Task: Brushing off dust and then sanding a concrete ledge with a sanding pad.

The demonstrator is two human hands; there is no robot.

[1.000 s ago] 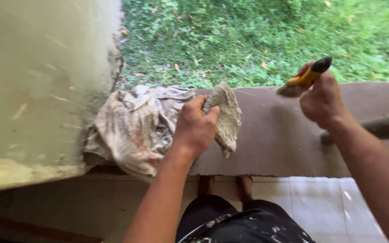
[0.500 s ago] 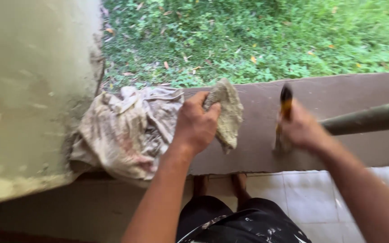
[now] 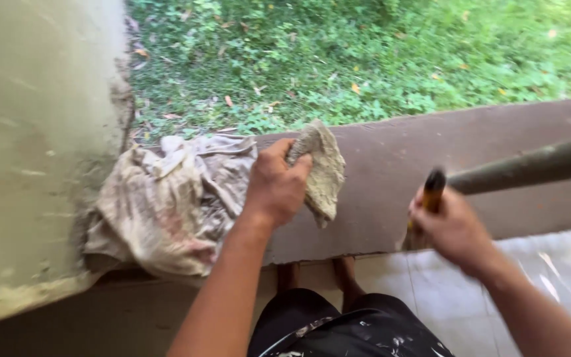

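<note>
Both hands clamped — left (image 3: 275, 185) on gritty rag (image 3: 322, 168), right (image 3: 454, 228) on scraper handle (image 3: 433, 188).

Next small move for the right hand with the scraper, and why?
Probably draw the scraper along the ledge's front face. The right hand grips it with the blade seemingly at the ledge's lower edge, though it is blurred. The left hand holds a rag beside it, over the ledge top, well placed to wipe whatever comes loose.

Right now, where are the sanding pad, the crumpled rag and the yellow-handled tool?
sanding pad (image 3: 325, 173), head view, on its hanging lower half.
crumpled rag (image 3: 170, 201), head view, on its bunched middle.
yellow-handled tool (image 3: 433, 187), head view, on the handle above the fist.
</note>
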